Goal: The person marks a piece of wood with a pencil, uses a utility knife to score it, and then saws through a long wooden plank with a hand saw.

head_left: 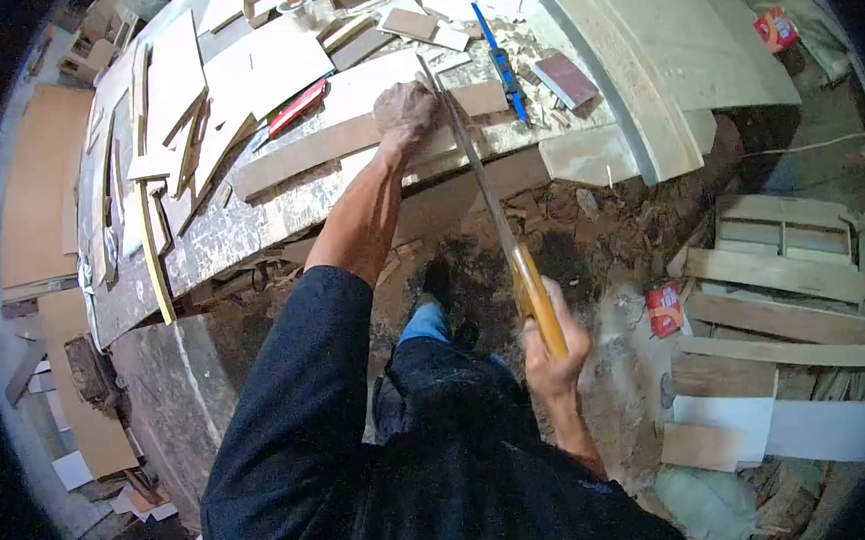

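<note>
My right hand is closed around the yellow handle of a handsaw, held low in front of my body. Its long, narrow blade runs up and away to the workbench, where it crosses a wooden strip near the strip's right end. On that strip my left hand presses down just left of the blade, fingers curled in a fist-like grip. The fingertips are hidden under the knuckles. A blue caliper lies right of the blade, and a red-handled cutter lies behind the strip on the left.
White boards and thin offcuts crowd the workbench. Long curved panels lie along its right side. On the floor at the right are stacked wooden pieces and a red packet. Scraps litter the ground below the bench edge.
</note>
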### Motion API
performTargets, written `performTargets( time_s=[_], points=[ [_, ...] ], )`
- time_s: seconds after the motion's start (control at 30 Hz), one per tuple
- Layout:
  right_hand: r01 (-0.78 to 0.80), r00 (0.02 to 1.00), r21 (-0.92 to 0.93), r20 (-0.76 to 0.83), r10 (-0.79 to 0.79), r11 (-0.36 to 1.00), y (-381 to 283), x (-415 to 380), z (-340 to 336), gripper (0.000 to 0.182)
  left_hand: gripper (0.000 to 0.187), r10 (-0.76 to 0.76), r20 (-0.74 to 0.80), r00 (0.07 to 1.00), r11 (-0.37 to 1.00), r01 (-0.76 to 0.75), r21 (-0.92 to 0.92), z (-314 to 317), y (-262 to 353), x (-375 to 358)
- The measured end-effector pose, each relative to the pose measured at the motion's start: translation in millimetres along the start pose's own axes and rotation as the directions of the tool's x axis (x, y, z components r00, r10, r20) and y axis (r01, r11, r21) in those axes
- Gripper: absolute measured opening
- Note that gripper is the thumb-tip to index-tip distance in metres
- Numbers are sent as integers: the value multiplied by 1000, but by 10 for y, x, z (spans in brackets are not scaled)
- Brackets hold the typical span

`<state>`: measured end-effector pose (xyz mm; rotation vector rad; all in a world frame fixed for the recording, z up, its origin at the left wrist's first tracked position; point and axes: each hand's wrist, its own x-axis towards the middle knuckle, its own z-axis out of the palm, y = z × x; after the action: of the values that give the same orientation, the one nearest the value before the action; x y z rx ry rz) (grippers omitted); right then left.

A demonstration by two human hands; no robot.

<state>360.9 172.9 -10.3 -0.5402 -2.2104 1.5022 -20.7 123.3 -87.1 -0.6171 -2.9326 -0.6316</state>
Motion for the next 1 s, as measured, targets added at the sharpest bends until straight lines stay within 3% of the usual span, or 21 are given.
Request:
performTargets(
  time_s=[0.1,0.17,0.2,0.3,0.33,0.37,0.4,0.43,0.47,0.57,0.6,0.7,0.8,0.9,0.93,1.0],
  points=[
    [32,999,-56,21,-31,998,79,558,294,53,37,197,-30,980,973,-192,124,-99,16,-76],
    [198,978,-28,-55,-199,980,195,846,462,54,34,149,-73,986,986,-142,90,-143,30,-109],
    [168,986,7,-27,-167,986,71,854,400,53,32,125,-96,988,991,-119,61,-127,63,-92],
    [27,1000,-64,10,-27,998,-38,425,216,53,33,37,55,998,999,-38,7,5,-48,43],
    [9,1000,-51,10,-8,999,-113,212,103,52,37,57,-16,998,997,-56,59,67,-65,22],
    [-4,1000,-37,12,4,999,-155,85,10,52,37,60,9,998,997,-60,48,46,-80,-8],
    [124,991,-20,-47,-125,992,-72,57,27,52,36,68,32,997,997,-69,39,-26,-67,-14],
    [82,996,-6,-41,-82,997,-61,125,86,52,35,85,62,994,996,-87,28,-79,-20,-32],
    [53,998,6,-33,-52,999,-45,356,191,51,29,40,35,999,999,-41,16,-107,63,-15],
    [48,999,-8,13,-48,999,107,846,465,51,27,195,-109,975,977,-184,105,32,-135,-41],
    [185,981,18,-58,-183,983,142,853,491,53,27,14,59,998,998,-18,64,-58,6,24],
    [120,991,-84,-47,-125,989,-46,430,252,49,26,5,-40,999,997,-2,82,-109,83,-37],
    [71,997,-35,-15,-71,997,-51,88,28,51,33,-63,186,980,998,56,41,-49,10,57],
    [82,996,-34,-33,-83,996,12,459,271,54,33,90,82,993,989,-98,110,-35,-40,-42],
    [57,998,-156,19,-55,986,72,666,375,56,32,116,47,992,986,-121,113,-23,-72,-31],
    [153,987,-46,-42,-154,987,156,826,463,55,31,148,-41,988,989,-147,30,60,-225,53]
  ],
)
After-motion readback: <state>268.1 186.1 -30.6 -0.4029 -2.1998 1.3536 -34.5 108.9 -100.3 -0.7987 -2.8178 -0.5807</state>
